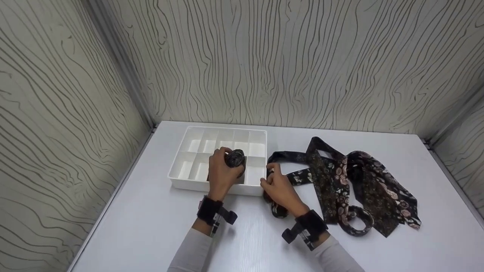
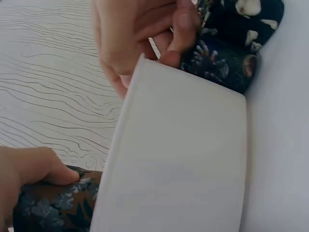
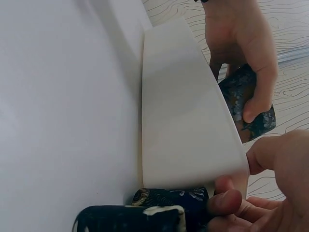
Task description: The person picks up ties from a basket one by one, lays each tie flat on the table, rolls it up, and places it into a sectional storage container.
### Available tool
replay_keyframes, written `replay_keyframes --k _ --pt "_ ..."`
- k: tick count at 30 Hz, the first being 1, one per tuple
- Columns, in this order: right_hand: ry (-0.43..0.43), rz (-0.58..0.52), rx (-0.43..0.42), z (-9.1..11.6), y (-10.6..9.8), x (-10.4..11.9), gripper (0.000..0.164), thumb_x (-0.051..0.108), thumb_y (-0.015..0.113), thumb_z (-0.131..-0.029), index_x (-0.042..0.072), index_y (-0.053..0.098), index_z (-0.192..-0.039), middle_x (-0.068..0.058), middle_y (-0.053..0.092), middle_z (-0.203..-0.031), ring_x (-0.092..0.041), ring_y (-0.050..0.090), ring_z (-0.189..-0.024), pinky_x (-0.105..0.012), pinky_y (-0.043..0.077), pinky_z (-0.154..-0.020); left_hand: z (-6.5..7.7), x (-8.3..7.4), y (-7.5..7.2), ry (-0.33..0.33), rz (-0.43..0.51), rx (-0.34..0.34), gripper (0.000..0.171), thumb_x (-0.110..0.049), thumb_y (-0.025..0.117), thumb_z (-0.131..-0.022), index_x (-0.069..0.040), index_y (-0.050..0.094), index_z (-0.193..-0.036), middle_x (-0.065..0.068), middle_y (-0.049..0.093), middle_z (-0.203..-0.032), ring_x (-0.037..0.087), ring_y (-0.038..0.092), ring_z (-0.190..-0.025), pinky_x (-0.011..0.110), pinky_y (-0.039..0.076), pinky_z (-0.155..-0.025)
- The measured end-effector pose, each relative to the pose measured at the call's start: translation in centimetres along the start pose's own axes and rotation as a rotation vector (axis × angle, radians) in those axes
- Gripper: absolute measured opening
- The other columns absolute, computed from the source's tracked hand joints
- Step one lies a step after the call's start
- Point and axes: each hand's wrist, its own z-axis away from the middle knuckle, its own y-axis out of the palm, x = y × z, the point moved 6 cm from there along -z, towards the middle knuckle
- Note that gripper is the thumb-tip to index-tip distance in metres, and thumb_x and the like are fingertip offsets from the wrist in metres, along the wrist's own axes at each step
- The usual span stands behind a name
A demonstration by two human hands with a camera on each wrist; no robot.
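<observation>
On the white table (image 1: 124, 234), a white compartmented tray (image 1: 189, 184) is placed at left. A dark floral rolled tie (image 1: 235, 158) is held by the left hand (image 1: 221, 170), its fingers and thumb clamped round the roll, at the tray's front row; its lower part is hidden by the front wall in the wrist views, so contact with the floor cannot be told. The tray's near right corner is pinched between thumb and fingers of the right hand (image 1: 280, 187). Beside that wall a looped black tie (image 1: 280, 211) is seen; farther right, overlapping patterned ties (image 1: 327, 181) are spread.
</observation>
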Motion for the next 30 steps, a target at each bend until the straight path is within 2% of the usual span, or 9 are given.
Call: replay_keyframes --k 4,8,13,21,27,30 --pt "-0.019 0.003 -0.012 0.0 0.0 0.1 0.045 0.012 0.065 -0.1 0.0 0.045 -0.139 0.003 0.057 -0.072 -0.009 0.048 -0.058 -0.028 0.042 -0.062 0.3 -0.4 0.7 0.057 -0.087 -0.01 0.048 -0.012 0.084 -0.072 -0.011 0.067 -0.117 0.012 0.064 -0.112 0.034 0.058 -0.106 0.05 0.055 -0.085" --pt "-0.019 -0.007 -0.004 0.0 0.2 0.1 0.046 0.012 0.066 -0.099 0.001 0.045 -0.139 0.004 0.055 -0.071 -0.009 0.048 -0.057 -0.027 0.04 -0.061 0.8 -0.5 1.2 0.071 -0.155 -0.042 0.051 -0.011 0.086 -0.069 -0.01 0.066 -0.116 0.013 0.064 -0.109 0.034 0.058 -0.101 0.049 0.055 -0.08" --pt "-0.021 -0.011 -0.001 0.1 0.2 0.0 0.047 0.012 0.066 -0.1 0.0 0.044 -0.14 0.005 0.054 -0.071 -0.009 0.048 -0.058 -0.026 0.04 -0.06 1.3 -0.6 1.2 0.125 -0.21 -0.092 0.047 -0.014 0.087 -0.07 -0.005 0.067 -0.111 0.017 0.068 -0.105 0.04 0.057 -0.099 0.051 0.05 -0.088" --pt "-0.021 -0.015 0.009 0.1 0.3 -0.3 0.046 0.012 0.066 -0.099 0.001 0.044 -0.138 0.005 0.054 -0.07 -0.009 0.047 -0.057 -0.026 0.039 -0.06 1.6 -0.9 0.8 0.111 -0.192 -0.006 0.046 -0.022 0.083 -0.083 0.005 0.073 -0.119 0.024 0.058 -0.121 0.04 0.052 -0.112 0.052 0.051 -0.094" --pt "-0.006 -0.011 0.036 0.1 0.2 -0.2 0.049 0.013 0.064 -0.102 0.0 0.042 -0.144 0.003 0.057 -0.072 -0.01 0.049 -0.057 -0.027 0.039 -0.059 1.2 -1.3 0.8 0.154 -0.215 -0.003 0.036 -0.017 0.082 -0.084 0.006 0.076 -0.111 0.022 0.064 -0.114 0.041 0.053 -0.106 0.051 0.05 -0.09" --pt "-0.005 -0.001 0.04 0.1 0.3 -0.3 0.05 0.014 0.064 -0.103 0.0 0.041 -0.145 0.002 0.059 -0.073 -0.011 0.05 -0.058 -0.027 0.04 -0.059 1.1 -1.3 0.9 0.15 -0.214 0.01 0.033 -0.016 0.082 -0.084 0.006 0.076 -0.108 0.022 0.065 -0.113 0.041 0.054 -0.106 0.051 0.05 -0.089"
